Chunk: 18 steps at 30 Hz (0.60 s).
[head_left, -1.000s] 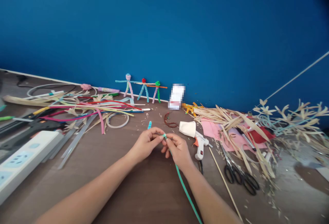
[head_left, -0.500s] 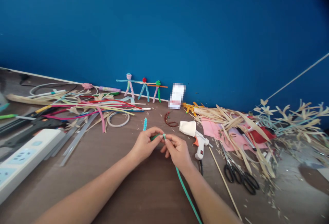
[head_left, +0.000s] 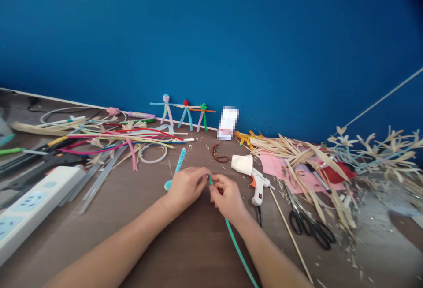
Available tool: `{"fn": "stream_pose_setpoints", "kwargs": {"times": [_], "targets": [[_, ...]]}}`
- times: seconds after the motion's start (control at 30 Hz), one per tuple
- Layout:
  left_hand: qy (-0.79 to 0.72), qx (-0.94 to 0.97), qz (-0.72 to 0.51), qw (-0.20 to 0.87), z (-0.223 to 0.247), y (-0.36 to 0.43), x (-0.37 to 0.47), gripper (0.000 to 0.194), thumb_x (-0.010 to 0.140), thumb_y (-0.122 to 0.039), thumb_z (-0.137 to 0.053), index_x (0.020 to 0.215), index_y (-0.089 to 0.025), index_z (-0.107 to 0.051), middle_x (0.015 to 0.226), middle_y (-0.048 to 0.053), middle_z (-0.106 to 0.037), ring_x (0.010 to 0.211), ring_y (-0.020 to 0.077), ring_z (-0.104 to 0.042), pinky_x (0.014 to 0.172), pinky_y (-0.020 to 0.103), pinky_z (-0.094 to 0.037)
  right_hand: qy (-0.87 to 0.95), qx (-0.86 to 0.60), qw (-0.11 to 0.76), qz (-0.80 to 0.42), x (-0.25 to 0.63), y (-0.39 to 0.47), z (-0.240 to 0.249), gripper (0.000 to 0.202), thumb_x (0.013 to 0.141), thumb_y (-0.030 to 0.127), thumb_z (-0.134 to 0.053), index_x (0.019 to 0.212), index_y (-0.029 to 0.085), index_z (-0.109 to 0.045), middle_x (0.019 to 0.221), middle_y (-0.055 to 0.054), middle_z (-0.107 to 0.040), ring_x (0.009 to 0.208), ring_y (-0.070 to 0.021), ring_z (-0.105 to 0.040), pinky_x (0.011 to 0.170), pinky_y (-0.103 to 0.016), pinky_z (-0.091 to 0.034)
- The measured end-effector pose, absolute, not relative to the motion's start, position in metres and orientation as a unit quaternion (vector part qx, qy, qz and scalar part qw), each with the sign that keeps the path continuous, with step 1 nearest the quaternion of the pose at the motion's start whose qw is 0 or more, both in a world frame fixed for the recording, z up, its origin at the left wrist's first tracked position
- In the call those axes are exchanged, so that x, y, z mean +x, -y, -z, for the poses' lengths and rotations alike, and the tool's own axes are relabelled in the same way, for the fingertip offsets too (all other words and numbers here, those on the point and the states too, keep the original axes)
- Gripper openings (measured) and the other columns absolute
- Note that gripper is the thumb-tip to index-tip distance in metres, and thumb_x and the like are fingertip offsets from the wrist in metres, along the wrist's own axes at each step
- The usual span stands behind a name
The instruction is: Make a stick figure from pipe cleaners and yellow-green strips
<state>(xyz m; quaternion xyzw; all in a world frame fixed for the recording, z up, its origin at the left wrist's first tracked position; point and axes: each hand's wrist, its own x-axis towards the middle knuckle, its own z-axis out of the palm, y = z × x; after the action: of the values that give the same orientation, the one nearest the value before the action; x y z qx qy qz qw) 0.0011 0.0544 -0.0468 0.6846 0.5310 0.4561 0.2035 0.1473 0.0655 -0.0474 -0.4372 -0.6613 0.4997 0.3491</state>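
Note:
My left hand (head_left: 187, 186) is closed, its fingertips meeting those of my right hand over the middle of the table. Light blue coiled pipe-cleaner pieces (head_left: 180, 159) stick out beyond its back; whether they join what the fingers hold is hidden. My right hand (head_left: 227, 194) pinches a green pipe cleaner (head_left: 238, 244), whose long tail runs under the wrist towards me. The short end of this pipe cleaner rises between the two hands at the left fingertips. Against the wall, three pipe-cleaner figures (head_left: 185, 114) stand in a row.
A white glue gun (head_left: 259, 188) with a white cup (head_left: 242, 164) over its nozzle lies right of my hands. Beyond it are black-handled scissors (head_left: 310, 228), a thin stick (head_left: 291, 235) and dried husks (head_left: 297, 151). Leftward lie loose pipe cleaners (head_left: 99, 136) and a power strip (head_left: 36, 208).
My left hand has turned over so its back faces up, and more of the light blue coiled pieces show behind it. The right hand has shifted slightly, still pinching the green pipe cleaner.

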Motion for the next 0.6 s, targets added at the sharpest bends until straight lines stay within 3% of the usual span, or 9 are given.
{"fn": "stream_pose_setpoints", "kwargs": {"times": [0.17, 0.37, 0.6], "targets": [[-0.498, 0.706, -0.453, 0.220, 0.0486, -0.0562, -0.0017, 0.016, 0.074, -0.023, -0.049, 0.078, -0.026, -0.064, 0.066, 0.004, -0.058, 0.070, 0.0184, -0.051, 0.068, 0.026, -0.035, 0.598, -0.460, 0.338, -0.563, 0.1465, -0.0663, 0.0414, 0.013, 0.070, 0.026, -0.049, 0.079, 0.016, -0.052, 0.037, 0.009, -0.044, 0.025, -0.0042, -0.033, 0.028, -0.015, -0.025], [-0.474, 0.744, -0.439, 0.171, 0.0452, -0.0551, 0.0018, 0.021, 0.079, -0.020, -0.043, 0.090, -0.025, -0.061, 0.081, 0.005, -0.063, 0.075, 0.0180, -0.053, 0.069, 0.027, -0.037, 0.518, -0.448, 0.369, -0.629, 0.1478, -0.0697, 0.0392, 0.023, 0.070, 0.037, -0.053, 0.071, 0.015, -0.052, 0.042, 0.005, -0.052, 0.028, -0.0057, -0.042, 0.028, -0.015, -0.030], [-0.473, 0.773, -0.399, 0.139, 0.0452, -0.0528, 0.0008, 0.021, 0.079, -0.023, -0.043, 0.092, -0.024, -0.059, 0.074, 0.005, -0.059, 0.069, 0.0177, -0.052, 0.063, 0.027, -0.036, 0.498, -0.439, 0.386, -0.641, 0.1489, -0.0724, 0.0395, 0.021, 0.066, 0.034, -0.059, 0.068, 0.016, -0.050, 0.043, 0.004, -0.056, 0.027, -0.0047, -0.039, 0.028, -0.015, -0.030]]}}
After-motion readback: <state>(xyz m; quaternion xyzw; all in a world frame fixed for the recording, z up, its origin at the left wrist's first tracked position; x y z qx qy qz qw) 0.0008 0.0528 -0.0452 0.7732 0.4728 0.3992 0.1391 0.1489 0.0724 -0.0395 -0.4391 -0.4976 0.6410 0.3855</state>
